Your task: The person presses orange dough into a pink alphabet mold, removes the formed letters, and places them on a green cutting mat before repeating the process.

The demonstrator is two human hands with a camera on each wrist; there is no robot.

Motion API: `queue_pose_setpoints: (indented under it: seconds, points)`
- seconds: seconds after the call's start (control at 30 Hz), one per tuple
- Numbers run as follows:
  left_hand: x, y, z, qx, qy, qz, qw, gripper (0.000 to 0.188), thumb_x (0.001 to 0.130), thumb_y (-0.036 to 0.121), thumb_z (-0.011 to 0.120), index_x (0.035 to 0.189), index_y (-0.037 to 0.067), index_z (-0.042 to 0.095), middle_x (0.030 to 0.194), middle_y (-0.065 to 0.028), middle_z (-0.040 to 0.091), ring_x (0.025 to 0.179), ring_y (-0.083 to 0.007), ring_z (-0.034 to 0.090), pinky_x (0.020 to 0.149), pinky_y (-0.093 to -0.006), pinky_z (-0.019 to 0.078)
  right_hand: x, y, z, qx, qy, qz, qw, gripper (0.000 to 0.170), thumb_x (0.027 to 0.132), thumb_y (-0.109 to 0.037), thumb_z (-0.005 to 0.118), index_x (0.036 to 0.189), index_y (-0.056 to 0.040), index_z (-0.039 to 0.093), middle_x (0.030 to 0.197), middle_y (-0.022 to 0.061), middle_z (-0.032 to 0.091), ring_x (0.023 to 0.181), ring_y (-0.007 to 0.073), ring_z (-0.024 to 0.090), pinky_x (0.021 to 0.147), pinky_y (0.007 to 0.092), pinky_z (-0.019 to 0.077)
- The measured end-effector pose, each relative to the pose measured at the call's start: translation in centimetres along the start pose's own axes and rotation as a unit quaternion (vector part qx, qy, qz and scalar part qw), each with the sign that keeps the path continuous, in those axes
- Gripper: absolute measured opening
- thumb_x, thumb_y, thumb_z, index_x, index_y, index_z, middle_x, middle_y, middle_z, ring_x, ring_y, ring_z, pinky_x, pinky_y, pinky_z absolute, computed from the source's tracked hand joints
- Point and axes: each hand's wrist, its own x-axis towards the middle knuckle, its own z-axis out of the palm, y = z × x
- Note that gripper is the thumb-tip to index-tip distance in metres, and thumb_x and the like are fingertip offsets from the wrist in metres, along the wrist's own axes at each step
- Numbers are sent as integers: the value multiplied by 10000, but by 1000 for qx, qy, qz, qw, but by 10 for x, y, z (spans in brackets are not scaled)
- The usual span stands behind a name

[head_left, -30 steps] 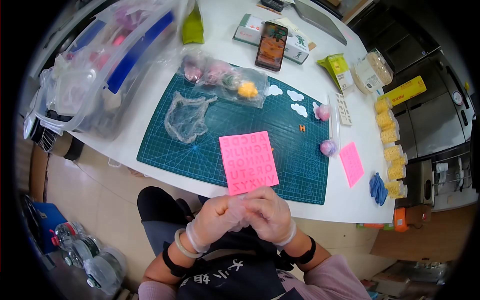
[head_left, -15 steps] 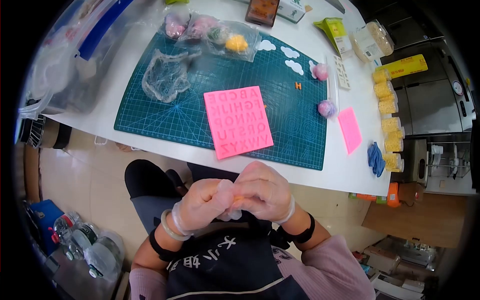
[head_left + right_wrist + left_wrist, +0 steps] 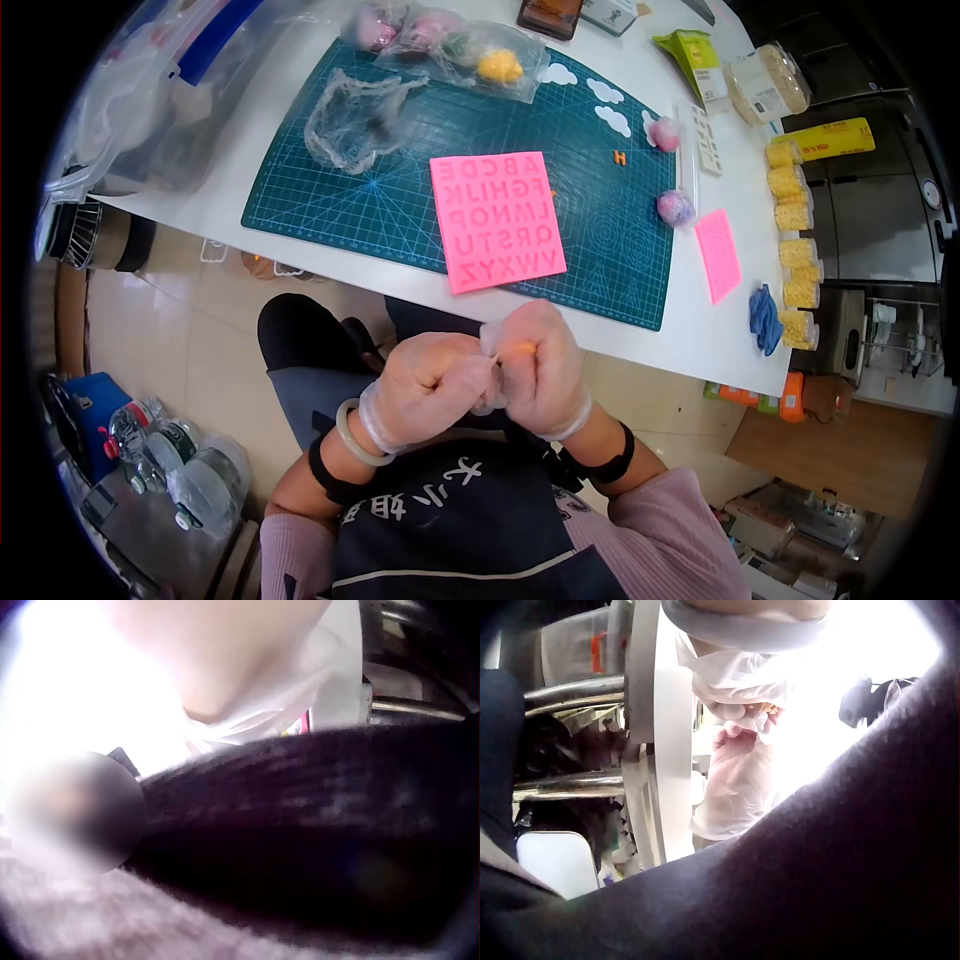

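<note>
Both hands wear clear gloves and meet at the fingertips below the table's front edge. The left hand (image 3: 430, 388), fingers curled, pinches at a small orange piece (image 3: 769, 709) that shows between the fingertips in the left wrist view. Curled round the same piece, the right hand (image 3: 545, 375) shows a bit of orange by its thumb. Gloves and fingers hide most of it. Just beyond the hands, a pink letter mold (image 3: 500, 222) lies on the green cutting mat (image 3: 330, 215). An orange letter H (image 3: 619, 158) lies farther right on the mat.
Crumpled clear film (image 3: 350, 125), bagged colored lumps (image 3: 500, 67) and white cloud shapes (image 3: 612, 121) lie on the mat. Two wrapped balls (image 3: 675, 208) sit at its right edge, near another pink mold (image 3: 718, 255) and a blue crumpled item (image 3: 765, 320). A clear bin (image 3: 165, 140) stands left.
The view has tilted down, so the table sits higher in it. The hands have turned, with the fingers more tightly curled; orange shows now by the right thumb.
</note>
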Motion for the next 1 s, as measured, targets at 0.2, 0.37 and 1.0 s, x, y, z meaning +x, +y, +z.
queue_pose_setpoints:
  seconds: [0.2, 0.37, 1.0]
  points:
    - [-1, 11, -8, 66, 142, -60, 986, 247, 976, 44, 453, 1096, -23, 658, 882, -53, 690, 631, -24, 510, 548, -175, 413, 19, 9, -30, 136, 188, 255, 939, 156, 981, -60, 499, 1061, 18, 607, 860, 7, 571, 728, 54, 505, 669, 212, 442]
    - [5, 10, -23, 50, 179, -23, 982, 286, 961, -16, 444, 1192, -21, 611, 933, -73, 688, 677, -54, 543, 605, -188, 442, 33, 4, -40, 188, 176, 333, 907, 268, 967, -62, 517, 1194, 29, 628, 898, 4, 574, 781, 81, 489, 763, 207, 412]
    - [81, 2, -54, 348, 178, 157, 907, 187, 876, 44, 575, 1032, 2, 670, 940, -153, 653, 875, -295, 633, 803, -345, 490, 104, 64, -60, -179, -75, 71, 978, 216, 869, -185, 620, 1014, -53, 708, 965, 177, 672, 936, 338, 619, 847, 400, 491]
